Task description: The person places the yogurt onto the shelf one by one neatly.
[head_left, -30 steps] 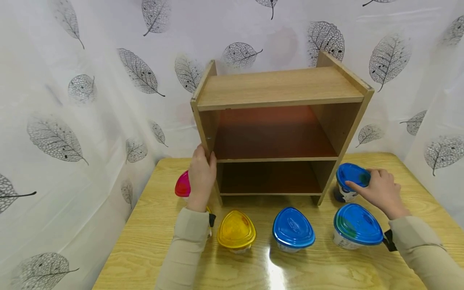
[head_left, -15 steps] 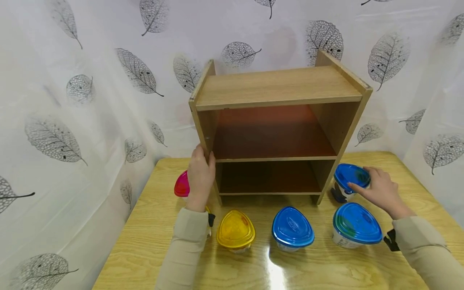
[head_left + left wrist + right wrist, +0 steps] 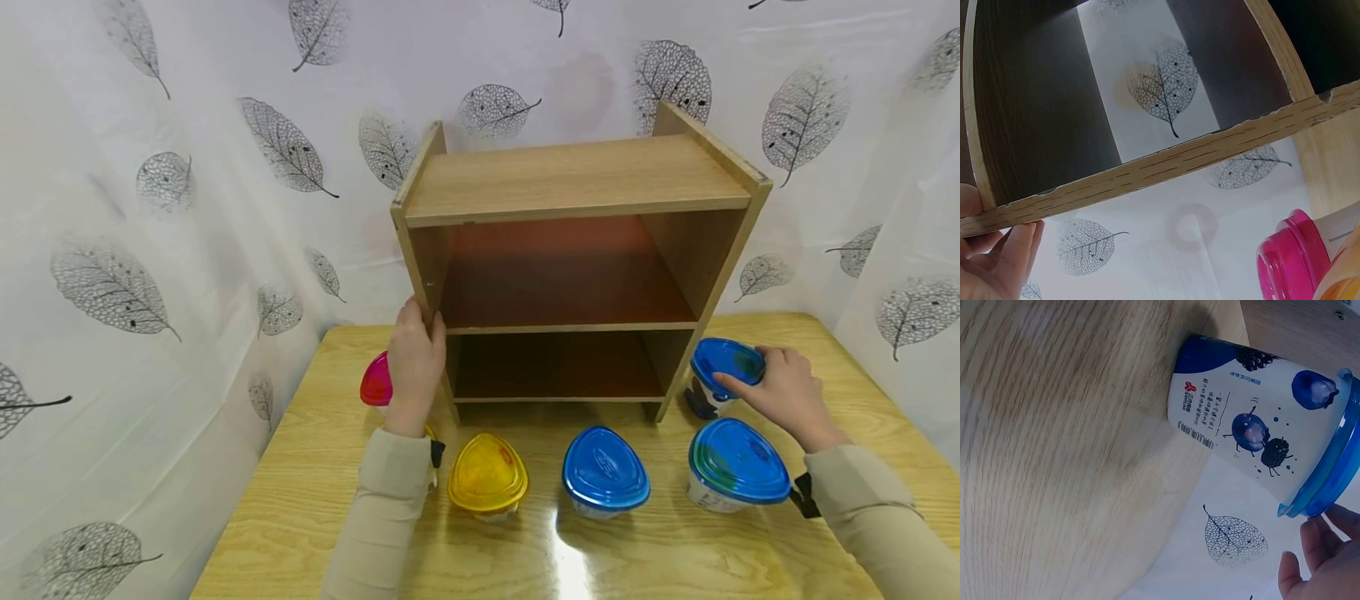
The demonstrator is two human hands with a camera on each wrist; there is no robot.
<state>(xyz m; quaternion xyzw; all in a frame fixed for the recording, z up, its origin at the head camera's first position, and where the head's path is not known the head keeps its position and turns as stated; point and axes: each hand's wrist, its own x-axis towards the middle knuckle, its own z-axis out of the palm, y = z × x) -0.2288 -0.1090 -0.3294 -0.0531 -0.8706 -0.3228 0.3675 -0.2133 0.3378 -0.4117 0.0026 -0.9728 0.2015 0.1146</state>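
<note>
A small wooden shelf unit (image 3: 577,179) stands on the table. My left hand (image 3: 417,358) grips the front edge of its left side panel; in the left wrist view, thumb and fingers (image 3: 1013,256) lie on either side of that edge. My right hand (image 3: 791,396) holds the lid rim of a blue-lidded yogurt tub (image 3: 727,362) beside the unit's right side, the thumb lying over the lid. In the right wrist view, the tub (image 3: 1254,419) has printed blueberries, and fingertips meet the blue lid's edge. One fingertip there stands off the lid.
In front of the unit are a yellow-lidded tub (image 3: 489,475), a blue-lidded tub (image 3: 606,468) and another blue-lidded tub (image 3: 738,462) near my right sleeve. A pink-lidded tub (image 3: 377,382) sits left of the unit; my left forearm mostly hides another yellow-lidded one. A leaf-print curtain (image 3: 225,250) hangs behind.
The tub at my right hand has shifted slightly left toward the unit and turned a little, showing a different part of its print. My left hand keeps its grip on the panel.
</note>
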